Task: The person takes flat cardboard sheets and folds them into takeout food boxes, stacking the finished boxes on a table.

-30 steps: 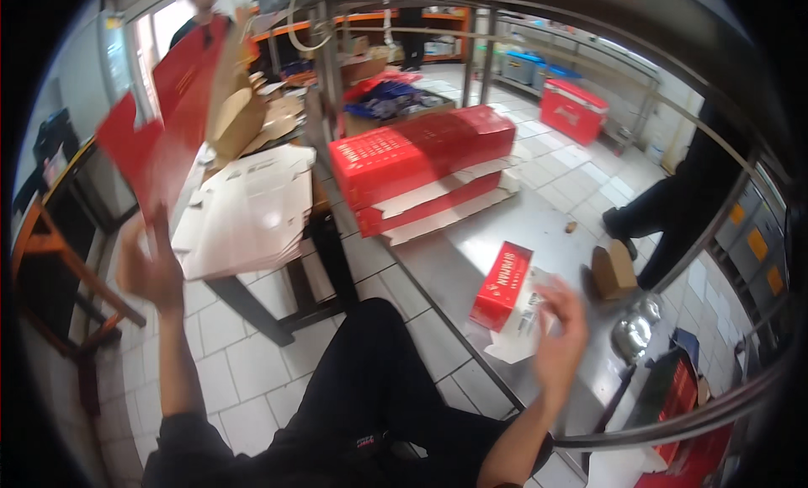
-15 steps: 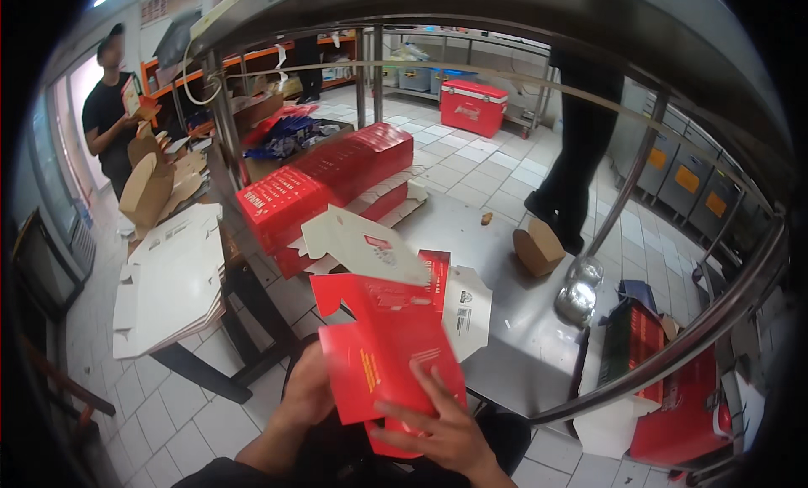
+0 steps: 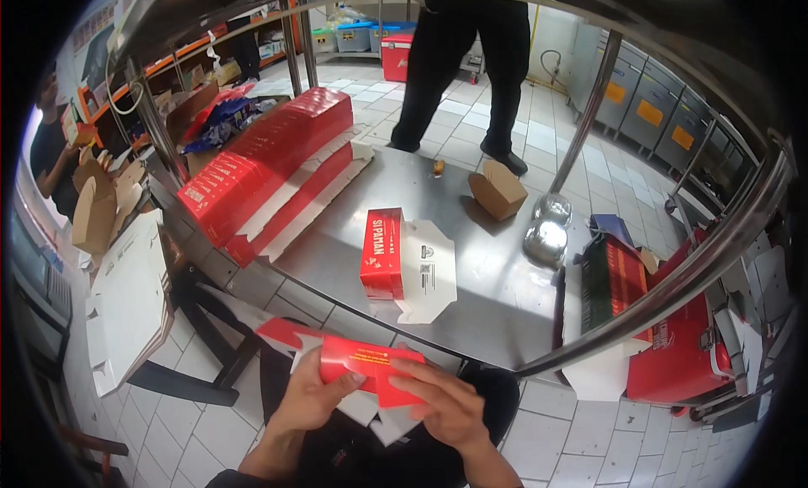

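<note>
On the wearer's side of the flat silver steel shelf (image 3: 492,273), the red-and-white cardboard sheet (image 3: 358,354) has been lowered and bent further, so shaping seems under way. It is pinched between the left hand's (image 3: 305,397) thumb and fingers; the right hand's (image 3: 450,404) fingers are laid nearly together over it, thumb hidden, grip uncertain.

The right hand (image 3: 452,397) partly hides the red carton (image 3: 358,357), and the top edge crops a person (image 3: 459,35).
</note>
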Action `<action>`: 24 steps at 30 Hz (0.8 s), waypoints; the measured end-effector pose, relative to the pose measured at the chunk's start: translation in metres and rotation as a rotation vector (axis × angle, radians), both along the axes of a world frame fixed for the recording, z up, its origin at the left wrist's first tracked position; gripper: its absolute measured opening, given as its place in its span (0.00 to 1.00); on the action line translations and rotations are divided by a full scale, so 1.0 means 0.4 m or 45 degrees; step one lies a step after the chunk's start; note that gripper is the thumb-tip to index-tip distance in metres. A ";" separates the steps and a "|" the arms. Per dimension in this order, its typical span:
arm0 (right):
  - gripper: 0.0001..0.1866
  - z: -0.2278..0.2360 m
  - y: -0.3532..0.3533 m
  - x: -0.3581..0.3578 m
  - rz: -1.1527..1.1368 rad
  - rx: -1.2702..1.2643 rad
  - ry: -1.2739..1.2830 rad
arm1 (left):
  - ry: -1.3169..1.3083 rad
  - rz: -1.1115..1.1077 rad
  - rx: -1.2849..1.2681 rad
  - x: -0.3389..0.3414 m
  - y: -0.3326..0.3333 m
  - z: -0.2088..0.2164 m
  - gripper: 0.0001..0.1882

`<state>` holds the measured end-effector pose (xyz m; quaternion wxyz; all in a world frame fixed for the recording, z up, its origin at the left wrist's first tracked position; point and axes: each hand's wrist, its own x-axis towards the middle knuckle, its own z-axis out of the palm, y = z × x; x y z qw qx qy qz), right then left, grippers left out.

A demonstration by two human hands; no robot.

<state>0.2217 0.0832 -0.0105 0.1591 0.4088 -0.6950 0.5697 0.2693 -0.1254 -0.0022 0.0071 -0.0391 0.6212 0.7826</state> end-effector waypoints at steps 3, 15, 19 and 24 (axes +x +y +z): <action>0.20 -0.011 0.025 -0.009 0.199 -0.168 -0.080 | 0.059 -0.130 0.322 -0.003 -0.002 0.016 0.23; 0.17 -0.103 -0.064 0.117 -0.454 -0.521 -0.138 | 0.118 0.121 0.133 0.039 0.096 0.002 0.20; 0.16 -0.096 -0.083 0.141 -0.532 -1.002 -0.357 | 0.387 -0.165 0.544 0.017 0.087 -0.055 0.32; 0.08 -0.097 -0.030 0.128 -0.475 -1.269 -0.429 | 0.117 0.146 0.391 -0.046 0.060 -0.054 0.26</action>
